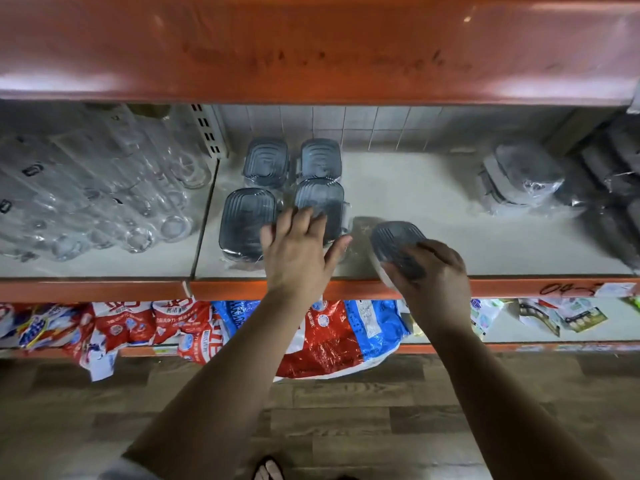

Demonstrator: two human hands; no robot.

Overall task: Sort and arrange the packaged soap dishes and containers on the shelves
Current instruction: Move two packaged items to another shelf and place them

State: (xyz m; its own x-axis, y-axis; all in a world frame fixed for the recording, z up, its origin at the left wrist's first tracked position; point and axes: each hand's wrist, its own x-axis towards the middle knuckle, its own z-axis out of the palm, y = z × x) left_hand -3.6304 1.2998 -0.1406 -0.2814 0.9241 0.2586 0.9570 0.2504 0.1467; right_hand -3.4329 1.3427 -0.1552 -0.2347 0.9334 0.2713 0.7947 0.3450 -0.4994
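Soap dish (398,241) in right fingers (441,249) — left fingers (304,221) touch shelved dish (320,197).

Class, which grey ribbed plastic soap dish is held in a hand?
The rightmost grey soap dish, gripped by the right hand; four others sit grouped on the shelf.

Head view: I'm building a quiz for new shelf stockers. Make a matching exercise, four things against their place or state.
1. left hand
2. right hand
3. clear glassware
4. red and blue bags

a. on the lower shelf
b. grips an oval grey dish
c. left bay of the middle shelf
d. fingers spread over the grouped grey dishes

Pairs: 1-d, 2-b, 3-c, 4-a
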